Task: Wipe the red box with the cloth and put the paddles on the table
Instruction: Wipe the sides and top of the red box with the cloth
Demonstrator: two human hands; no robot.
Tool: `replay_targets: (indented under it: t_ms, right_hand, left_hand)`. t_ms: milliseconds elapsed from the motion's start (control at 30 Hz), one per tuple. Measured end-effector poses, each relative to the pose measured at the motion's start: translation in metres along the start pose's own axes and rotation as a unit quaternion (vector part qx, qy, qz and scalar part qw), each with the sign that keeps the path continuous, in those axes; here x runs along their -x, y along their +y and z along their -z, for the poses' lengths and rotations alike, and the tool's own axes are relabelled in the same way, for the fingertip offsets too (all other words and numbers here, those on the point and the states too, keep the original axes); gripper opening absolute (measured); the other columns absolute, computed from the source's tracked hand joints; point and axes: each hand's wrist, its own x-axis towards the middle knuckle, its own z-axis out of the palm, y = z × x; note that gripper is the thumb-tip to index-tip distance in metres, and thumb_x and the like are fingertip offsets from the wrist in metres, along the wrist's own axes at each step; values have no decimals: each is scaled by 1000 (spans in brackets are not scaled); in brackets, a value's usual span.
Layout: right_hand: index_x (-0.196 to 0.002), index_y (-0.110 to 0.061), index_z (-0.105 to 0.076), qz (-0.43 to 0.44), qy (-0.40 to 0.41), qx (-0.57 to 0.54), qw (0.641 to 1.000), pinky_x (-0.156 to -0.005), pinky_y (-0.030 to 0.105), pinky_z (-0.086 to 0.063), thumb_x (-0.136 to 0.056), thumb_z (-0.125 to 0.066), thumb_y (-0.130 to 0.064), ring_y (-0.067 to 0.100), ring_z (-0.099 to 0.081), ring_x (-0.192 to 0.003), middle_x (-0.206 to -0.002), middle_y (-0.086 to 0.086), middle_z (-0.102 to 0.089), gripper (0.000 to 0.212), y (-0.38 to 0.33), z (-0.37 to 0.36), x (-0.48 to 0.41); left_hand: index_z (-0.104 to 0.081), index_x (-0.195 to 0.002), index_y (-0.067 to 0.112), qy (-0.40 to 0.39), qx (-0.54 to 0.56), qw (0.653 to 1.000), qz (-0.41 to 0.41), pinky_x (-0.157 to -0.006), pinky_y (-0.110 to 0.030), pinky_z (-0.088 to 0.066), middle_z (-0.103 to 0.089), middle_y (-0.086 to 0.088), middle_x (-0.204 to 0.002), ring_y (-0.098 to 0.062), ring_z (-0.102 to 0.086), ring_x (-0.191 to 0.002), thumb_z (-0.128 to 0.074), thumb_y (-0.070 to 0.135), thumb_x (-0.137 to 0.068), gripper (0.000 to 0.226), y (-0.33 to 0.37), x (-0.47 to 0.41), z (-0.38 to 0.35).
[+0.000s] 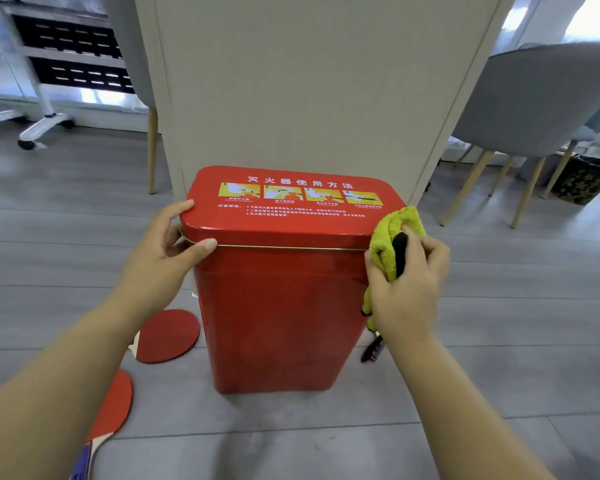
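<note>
The tall red metal box [278, 306] is standing upright on the grey plank floor [499, 323], the left hand [163, 261] gripping its lid's near-left corner, the right hand [409, 282] clutching a bunched yellow-green cloth [392, 226] against its upper right edge. Two flat red paddles [168, 336] are lying left of its base.

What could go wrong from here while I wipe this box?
1. The red box stands tall; a hard sideways push from the cloth in the right hand might tip it, since only the left hand at the lid corner steadies it.
2. Two paddles lie on the floor close to its left side; a shifted box or a step could land on them.
</note>
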Motion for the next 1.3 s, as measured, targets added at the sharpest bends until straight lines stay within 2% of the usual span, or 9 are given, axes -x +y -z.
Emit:
replay_targets:
  t_ms: [133,233,433,567,667,800,900,1067,1300]
  right_hand:
    - [-131,-5,-55,84,24,58,994,-92,39,-38,-79,-71,-23,25,-39,-104,-116,10,-37,58,8,-5,8]
    - [-126,-5,-60,142,27,53,988,-82,50,-44,-78,-74,-25,25,-42,-98,-112,6,-35,54,4,-13,13]
    - [-120,-13,-66,257,-2,72,964,-79,42,-41,-77,-74,-30,23,-43,-94,-110,3,-38,47,-35,-50,20]
    - [-124,-22,-56,349,-9,60,935,-69,47,-44,-83,-67,-25,28,-50,-93,-113,0,-38,43,-60,-78,22]
    - [-121,-24,-57,402,21,73,912,-70,41,-35,-84,-65,-19,23,-42,-93,-111,-2,-41,39,-76,-93,24]
    - [-112,-24,-70,493,30,97,864,-71,38,-28,-87,-61,-16,20,-43,-91,-109,-4,-44,28,-87,-104,21]
    - [-104,-24,-72,539,22,107,835,-73,35,-26,-95,-49,-20,18,-42,-87,-108,-6,-44,25,-90,-106,18]
    - [-92,-24,-72,600,1,128,790,-75,33,-28,-92,-51,-20,16,-41,-88,-108,-7,-43,21,-81,-110,20]
    - [-111,-37,-68,532,42,156,831,-79,35,-27,-94,-52,-29,17,-40,-94,-111,-10,-44,25,-45,-85,17]
  left_hand:
    - [-43,-129,39,-3,3,1000,-11,-93,-36,-48,-62,12,-119,-8,-60,-108,-61,28,-84,49,2,-1,1]
    - [-45,-129,37,8,-9,1000,-14,-81,-26,-49,-61,15,-115,4,-61,-98,-54,29,-91,40,5,-1,3]
    - [-55,-111,46,18,-69,997,-17,-82,-35,-50,-60,17,-106,-5,-58,-102,-41,34,-98,23,8,-12,18]
    - [-60,-108,35,2,-128,991,-43,-75,-12,-42,-56,32,-96,25,-52,-82,-44,28,-98,21,13,-23,28]
    - [-61,-101,36,-32,-150,987,-52,-66,-4,-39,-55,32,-96,25,-51,-80,-47,27,-96,17,16,-30,35]
    - [-63,-99,38,-55,-195,975,-90,-93,-11,-33,-58,17,-115,6,-50,-107,-52,29,-93,15,14,-37,43]
    - [-65,-103,32,-63,-218,968,-106,-95,-1,-27,-52,20,-125,8,-44,-116,-51,29,-94,17,14,-39,44]
    - [-63,-114,29,-35,-206,972,-105,-103,-17,-32,-49,26,-127,6,-44,-120,-48,29,-96,24,11,-33,37]
    - [-59,-118,36,55,-172,977,-116,-103,-27,-38,-49,22,-136,0,-47,-124,-48,48,-89,33,-5,-18,16]
